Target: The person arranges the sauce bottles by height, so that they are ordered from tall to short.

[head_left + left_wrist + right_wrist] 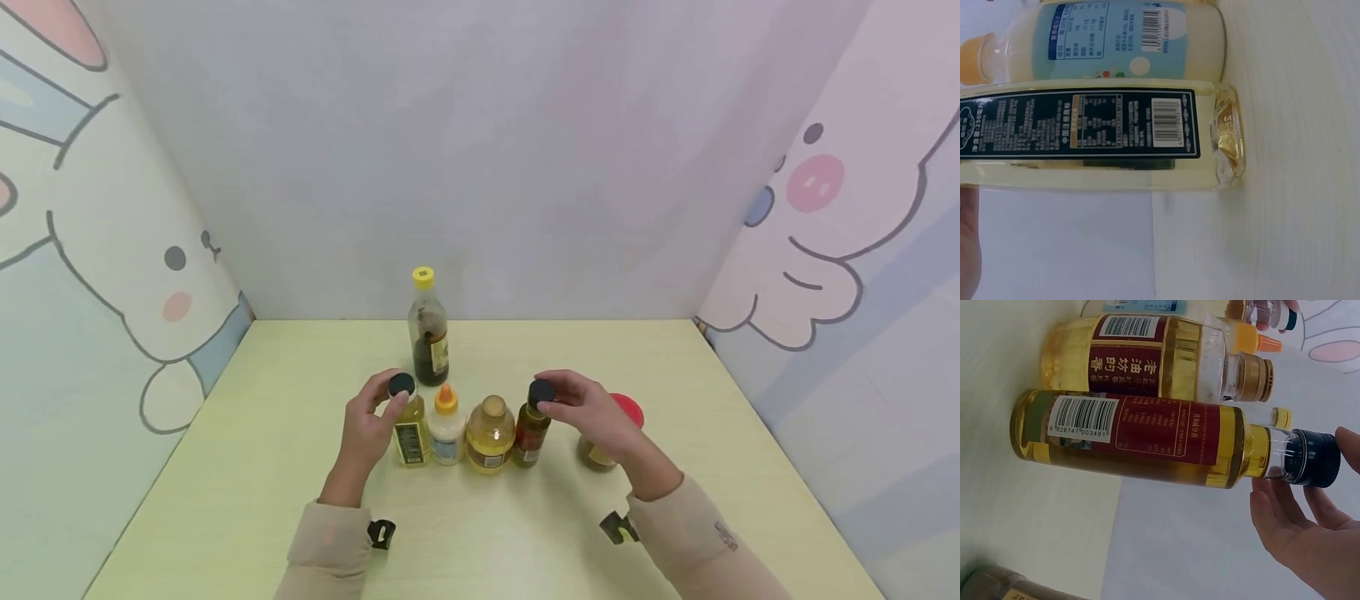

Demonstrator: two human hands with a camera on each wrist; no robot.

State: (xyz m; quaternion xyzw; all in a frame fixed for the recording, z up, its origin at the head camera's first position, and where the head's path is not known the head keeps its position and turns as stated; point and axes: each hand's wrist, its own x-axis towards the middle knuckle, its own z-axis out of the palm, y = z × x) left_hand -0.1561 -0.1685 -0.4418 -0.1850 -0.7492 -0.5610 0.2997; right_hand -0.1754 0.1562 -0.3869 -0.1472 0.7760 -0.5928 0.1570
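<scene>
My left hand (366, 423) grips a square oil bottle (412, 433) by its neck, just under the black cap (401, 383). A dark green label (1079, 125) covers that bottle's side in the left wrist view. At the other end of the row, my right hand (597, 414) holds a red-labelled oil bottle (1147, 440) around its black cap (1314, 458), with thumb and fingers on opposite sides. Between these two stand a white squeeze bottle (447, 437) with an orange nozzle and a round yellow oil bottle (491, 435) with a tan cap.
Behind the row stands a tall dark sauce bottle (430, 342) with a yellow cap. A red-lidded jar (597, 454) sits to the right, partly covered by my right hand. Cartoon-printed side walls and a plain back wall (480, 167) bound the pale table (480, 542).
</scene>
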